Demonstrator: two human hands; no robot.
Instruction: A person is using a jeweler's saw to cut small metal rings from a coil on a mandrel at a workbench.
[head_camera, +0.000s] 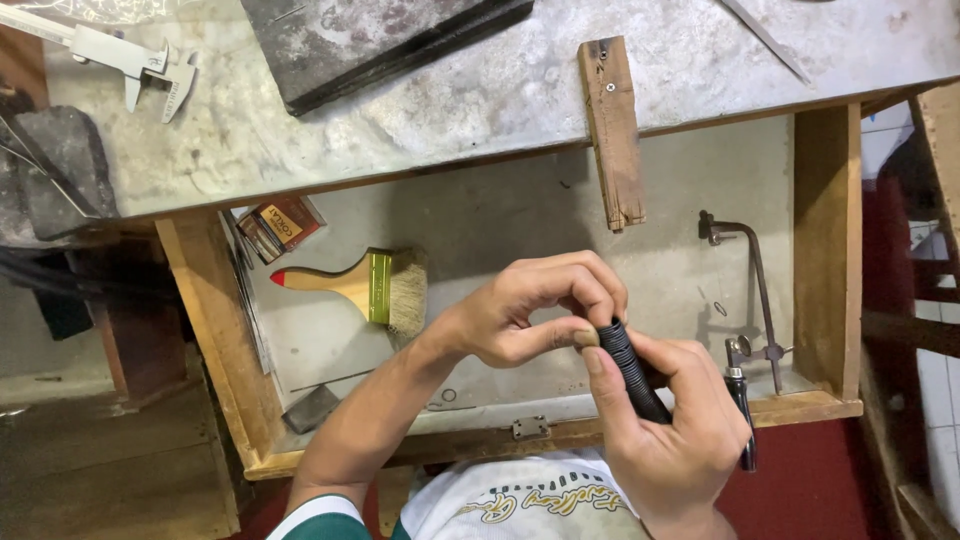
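Over the open wooden drawer (825, 250), the right hand (670, 430) is clamped on a black ribbed cylindrical handle (632, 372); its lower end is hidden in the palm. Long axis tilts up-left. Left hand (530, 315) fingertips pinch its upper tip, concealing it.

At my 12 o'clock runs the grey workbench top (480, 110), scuffed and dusty. A steel caliper (130, 62) lies on it at 10 o'clock, and a dark slab (370, 35) sits at 11 to 12 o'clock. A wooden bench pin (612, 130) projects from the bench edge at 1 o'clock. Below it I see an open wooden drawer (828, 250). Inside, at 9 o'clock, lies a flat paintbrush (355, 287) with a wooden handle and red tip; a small box (280, 226) sits just above it. A jeweller's saw frame (755, 300) rests at 3 o'clock.
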